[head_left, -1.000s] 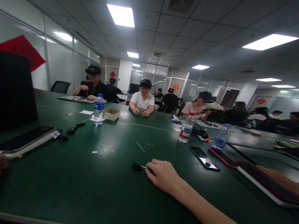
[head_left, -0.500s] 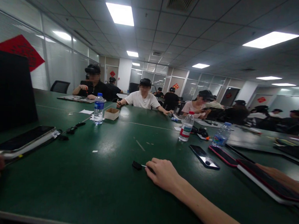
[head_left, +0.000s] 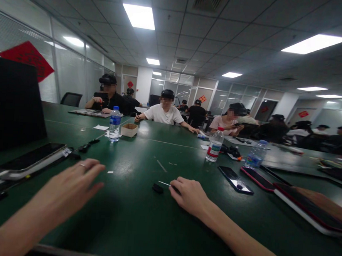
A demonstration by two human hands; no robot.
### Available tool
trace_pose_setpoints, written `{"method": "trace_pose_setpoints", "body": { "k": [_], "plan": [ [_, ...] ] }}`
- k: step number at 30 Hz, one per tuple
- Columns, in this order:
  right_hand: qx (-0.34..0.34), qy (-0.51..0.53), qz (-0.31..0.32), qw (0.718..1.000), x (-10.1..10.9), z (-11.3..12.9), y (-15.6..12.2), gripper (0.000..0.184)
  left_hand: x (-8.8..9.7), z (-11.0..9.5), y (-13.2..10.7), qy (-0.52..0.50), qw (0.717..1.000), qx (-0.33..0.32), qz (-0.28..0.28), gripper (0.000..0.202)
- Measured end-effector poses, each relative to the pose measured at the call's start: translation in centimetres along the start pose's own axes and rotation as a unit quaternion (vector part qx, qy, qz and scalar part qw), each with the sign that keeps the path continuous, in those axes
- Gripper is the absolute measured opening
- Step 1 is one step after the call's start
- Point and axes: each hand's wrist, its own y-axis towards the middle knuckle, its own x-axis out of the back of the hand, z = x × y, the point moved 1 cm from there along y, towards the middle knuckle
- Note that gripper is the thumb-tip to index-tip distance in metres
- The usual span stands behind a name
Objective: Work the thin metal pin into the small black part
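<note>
My right hand (head_left: 188, 194) rests on the green table (head_left: 136, 218), its fingers closed round a slim tool whose thin silver shaft (head_left: 164, 183) points left. The tool's handle is hidden in the hand, so its kind cannot be made out. Just beyond the fingers, below the shaft's tip, lies a small black piece (head_left: 157, 188). My left hand (head_left: 71, 183), with a ring on one finger, hovers over the table at the left. Its fingers are apart and hold nothing.
At the left lie a phone on a white slab (head_left: 36, 156) and black cables (head_left: 85, 146). Further off stand a water bottle (head_left: 114, 124), a small box (head_left: 129, 129) and a red-capped bottle (head_left: 215, 146). Phones (head_left: 234, 180) lie at the right, near another person's hand. People sit across.
My left hand has come in from the left edge, away from the phone, to above the table. My right hand stays nearly in place, and more of the tool's shaft shows.
</note>
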Motion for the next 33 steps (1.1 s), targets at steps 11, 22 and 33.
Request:
{"method": "trace_pose_setpoints", "body": {
  "k": [11,22,33],
  "plan": [
    [-0.042,-0.018,-0.019,0.999,0.4,-0.1,-0.3,0.035,-6.8,-14.1,2.2,0.002,0.969,-0.197,0.148,0.068],
    [-0.044,-0.013,-0.019,0.999,0.2,-0.1,-0.2,0.035,-8.1,-14.3,2.9,-0.013,0.945,-0.298,0.138,0.068],
    [-0.043,-0.011,-0.008,0.999,0.4,0.0,-0.2,0.035,-5.1,-12.7,3.2,0.024,0.937,-0.307,0.163,0.035]
  ]
}}
